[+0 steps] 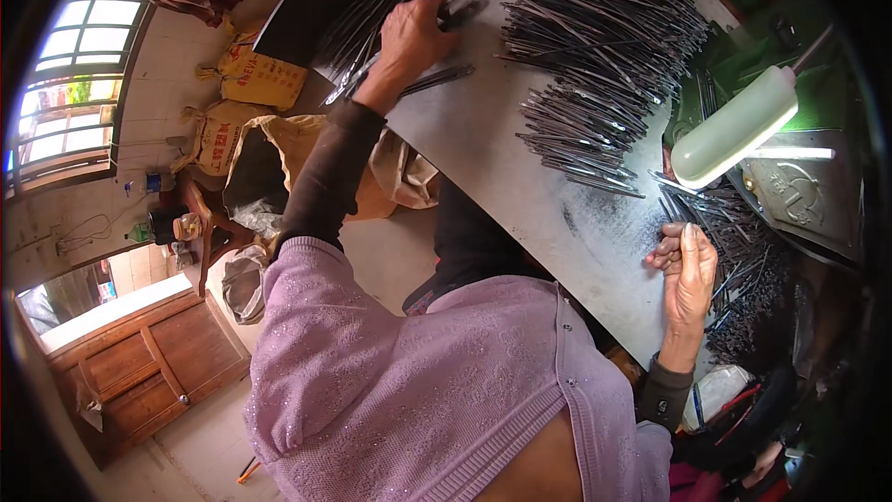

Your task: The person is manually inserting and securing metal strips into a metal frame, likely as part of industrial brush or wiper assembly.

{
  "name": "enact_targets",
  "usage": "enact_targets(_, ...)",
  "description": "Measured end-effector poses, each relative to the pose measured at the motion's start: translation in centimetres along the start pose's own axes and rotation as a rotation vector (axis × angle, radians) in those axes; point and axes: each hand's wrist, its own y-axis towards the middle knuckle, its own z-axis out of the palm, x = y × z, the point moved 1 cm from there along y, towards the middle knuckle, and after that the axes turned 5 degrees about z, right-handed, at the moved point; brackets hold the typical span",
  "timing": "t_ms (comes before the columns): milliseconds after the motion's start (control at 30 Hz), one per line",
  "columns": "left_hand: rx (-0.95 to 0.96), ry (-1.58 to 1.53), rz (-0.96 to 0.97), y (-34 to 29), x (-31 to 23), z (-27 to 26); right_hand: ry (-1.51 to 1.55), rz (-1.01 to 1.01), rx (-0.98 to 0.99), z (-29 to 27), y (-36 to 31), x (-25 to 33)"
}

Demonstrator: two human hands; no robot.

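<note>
My left hand is over thin dark rods at the upper left of the grey metal tabletop. Its fingers are curled inward, and what lies inside them is hidden. More rods lie under and beside the wrist. At the table's right side my right hand is turned partly palm up, fingers bent in and thumb raised against them; anything pinched there is too small to make out. Beside it sits a heap of short dark sticks. A large layered pile of dark rods covers the table's far middle.
A pale lamp housing hangs over the right side, near a green machine. Dark powder dusts the tabletop. Left of the table are an open sack, yellow bags, a wooden stand and a door.
</note>
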Motion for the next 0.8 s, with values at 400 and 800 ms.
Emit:
enact_targets(400, -0.356, 0.253, 0.282, -2.3, 0.4, -1.1, 0.039, -0.026, -0.003, -0.4, 0.1, -0.4)
enact_targets(800, -0.326, 0.196, 0.212, -4.0, -1.2, 2.6, 0.078, -0.084, -0.001, -0.7, 0.1, -0.5)
